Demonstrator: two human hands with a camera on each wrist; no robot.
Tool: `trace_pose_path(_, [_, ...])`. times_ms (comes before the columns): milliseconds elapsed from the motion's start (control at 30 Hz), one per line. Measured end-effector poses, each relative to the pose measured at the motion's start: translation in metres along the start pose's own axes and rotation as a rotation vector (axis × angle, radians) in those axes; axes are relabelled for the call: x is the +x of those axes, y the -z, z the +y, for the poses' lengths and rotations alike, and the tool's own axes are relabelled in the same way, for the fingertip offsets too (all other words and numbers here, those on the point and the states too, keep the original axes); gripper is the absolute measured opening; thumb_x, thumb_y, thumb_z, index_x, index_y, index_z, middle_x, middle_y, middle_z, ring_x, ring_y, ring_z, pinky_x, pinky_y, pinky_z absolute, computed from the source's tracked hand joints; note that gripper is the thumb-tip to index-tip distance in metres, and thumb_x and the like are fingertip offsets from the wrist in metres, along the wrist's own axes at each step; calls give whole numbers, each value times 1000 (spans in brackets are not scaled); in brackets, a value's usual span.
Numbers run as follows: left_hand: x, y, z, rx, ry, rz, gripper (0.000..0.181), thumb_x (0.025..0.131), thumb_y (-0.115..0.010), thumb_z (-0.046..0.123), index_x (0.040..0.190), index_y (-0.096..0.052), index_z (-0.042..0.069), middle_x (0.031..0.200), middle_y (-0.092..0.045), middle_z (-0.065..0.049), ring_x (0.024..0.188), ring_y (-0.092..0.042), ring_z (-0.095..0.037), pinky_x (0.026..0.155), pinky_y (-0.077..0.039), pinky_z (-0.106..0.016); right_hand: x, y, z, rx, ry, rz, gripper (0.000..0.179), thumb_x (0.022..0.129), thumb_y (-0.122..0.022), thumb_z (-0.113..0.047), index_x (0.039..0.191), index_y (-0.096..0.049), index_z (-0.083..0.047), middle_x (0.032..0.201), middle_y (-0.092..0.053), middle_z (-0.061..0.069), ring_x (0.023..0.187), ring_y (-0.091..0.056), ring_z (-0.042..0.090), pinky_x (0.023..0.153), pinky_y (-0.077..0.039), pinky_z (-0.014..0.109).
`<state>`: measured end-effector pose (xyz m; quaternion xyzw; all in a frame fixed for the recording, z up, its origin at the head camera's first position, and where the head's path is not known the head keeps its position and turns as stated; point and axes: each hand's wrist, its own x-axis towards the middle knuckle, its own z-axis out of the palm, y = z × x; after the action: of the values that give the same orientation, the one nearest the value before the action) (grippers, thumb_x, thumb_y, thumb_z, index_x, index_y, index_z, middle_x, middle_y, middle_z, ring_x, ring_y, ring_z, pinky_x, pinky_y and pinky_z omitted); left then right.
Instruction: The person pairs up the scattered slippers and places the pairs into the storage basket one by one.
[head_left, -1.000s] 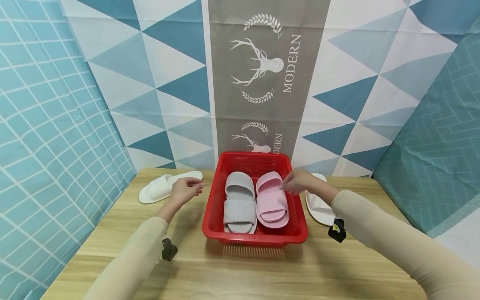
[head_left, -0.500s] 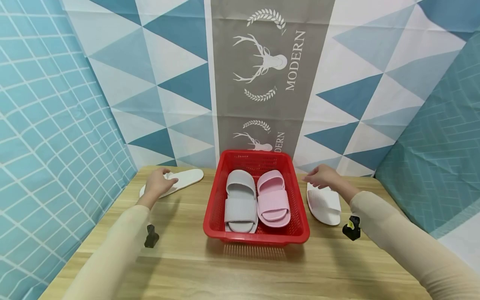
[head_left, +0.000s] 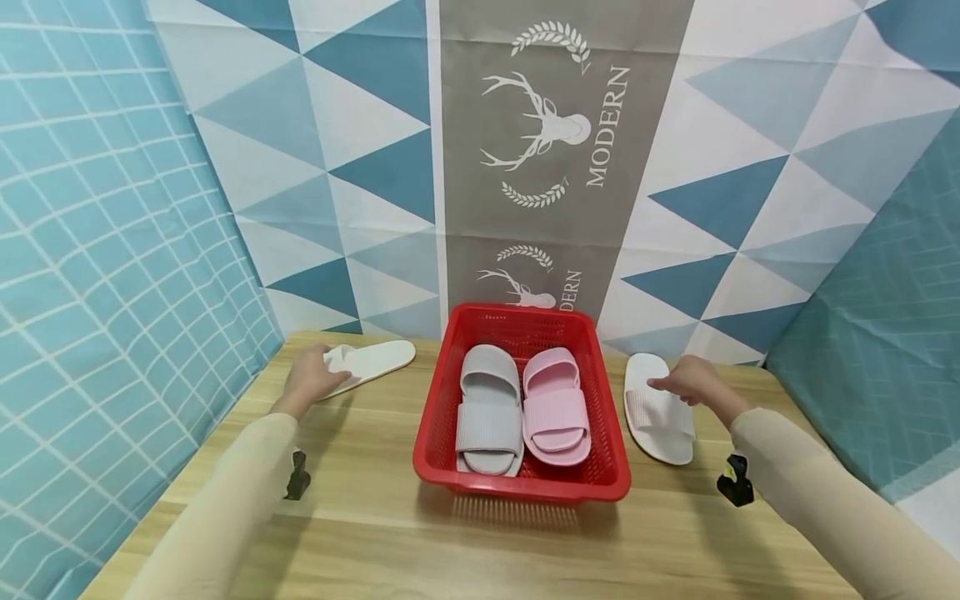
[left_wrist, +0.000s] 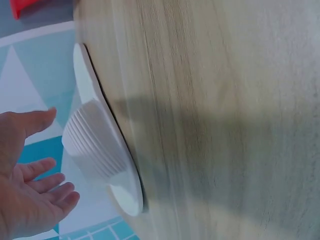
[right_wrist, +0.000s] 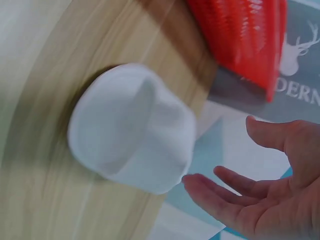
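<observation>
On the left of the table, a white slipper [head_left: 378, 358] lies with its toe end behind my left hand [head_left: 306, 377]. The left wrist view shows that hand's thumb and fingers spread beside the ribbed strap [left_wrist: 92, 142], with nothing between them. Over on the right, my right hand [head_left: 697, 382] hovers at the strap of another white slipper [head_left: 652, 412]. Its fingers are loosely extended in the right wrist view, fingertips close to the slipper's edge. Between the hands stands a red basket [head_left: 517, 490] holding a grey slipper [head_left: 487, 429] and a pink slipper [head_left: 555, 412].
The wooden table [head_left: 360, 525] carries the basket and both white slippers. Behind it hangs a patterned backdrop [head_left: 555, 125] with deer heads and triangles. Blue tiled cloth [head_left: 112, 250] borders the left side, teal cloth [head_left: 877, 350] the right.
My left hand has moved left to the toe end of the left white slipper. My right hand has gone from the basket's right rim to the right white slipper. The basket's contents stay put.
</observation>
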<state>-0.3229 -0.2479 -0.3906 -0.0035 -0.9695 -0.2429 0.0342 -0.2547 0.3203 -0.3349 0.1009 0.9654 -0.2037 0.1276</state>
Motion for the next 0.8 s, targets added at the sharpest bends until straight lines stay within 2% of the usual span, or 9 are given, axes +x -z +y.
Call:
trace_pose_path(67, [1,-2,-3,7,-12,-10,71,86,-65,27,136,-38,-15,137,-42,-38,126,-41,-54,107,-36,-59,3,-5,4,-38,-21,-6,46,88,-65,-36,57,-38,-14,52,-31,-5,48,-39,8,50,-39,20])
trace_pose_path(100, [1,-2,-5,17,-20,-18,72,86,-65,28,136,-38,-15,137,-42,-38,126,-41,-54,107,-36,-59,4,-7,6,-60,-26,-9,46,88,-64,-37,57,-39,-14,52,-31,-5,49,-38,8,49,-38,19])
trace_pose_path(233, [7,-7,-11,54,-101,-35,70,85,-66,28,132,-41,-17,132,-47,-38,122,-45,-54,104,-38,-59,9,-12,14,-117,-34,-12,44,88,-64,-37,58,-44,-11,55,-38,-2,52,-44,11,50,-39,20])
trace_pose_path(333, [11,-11,-13,57,-146,-50,70,84,-67,27,131,-41,-19,129,-48,-39,119,-47,-54,101,-40,-60,13,-16,18,-106,-42,-6,42,87,-64,-37,63,-50,-6,58,-41,0,55,-48,14,51,-41,21])
trace_pose_path(467, [14,-16,-14,38,-129,-78,72,84,-68,28,132,-39,-17,129,-49,-37,117,-50,-52,99,-43,-58,15,-21,20,-102,-41,4,54,88,-62,-40,85,-60,14,68,-52,11,65,-51,20,57,-43,26])
trace_pose_path(567, [16,-18,-13,61,-109,-87,70,85,-67,30,133,-40,-15,129,-52,-35,116,-52,-50,97,-44,-58,14,-23,20,-109,-48,17,68,88,-60,-45,105,-57,20,84,-59,22,76,-52,26,64,-45,30])
trace_pose_path(800, [17,-14,-16,121,-104,-77,69,87,-65,27,135,-39,-16,132,-49,-37,120,-49,-52,101,-41,-58,23,-34,15,-154,-7,58,72,85,-63,-47,111,-55,20,101,-62,32,80,-54,30,68,-48,36])
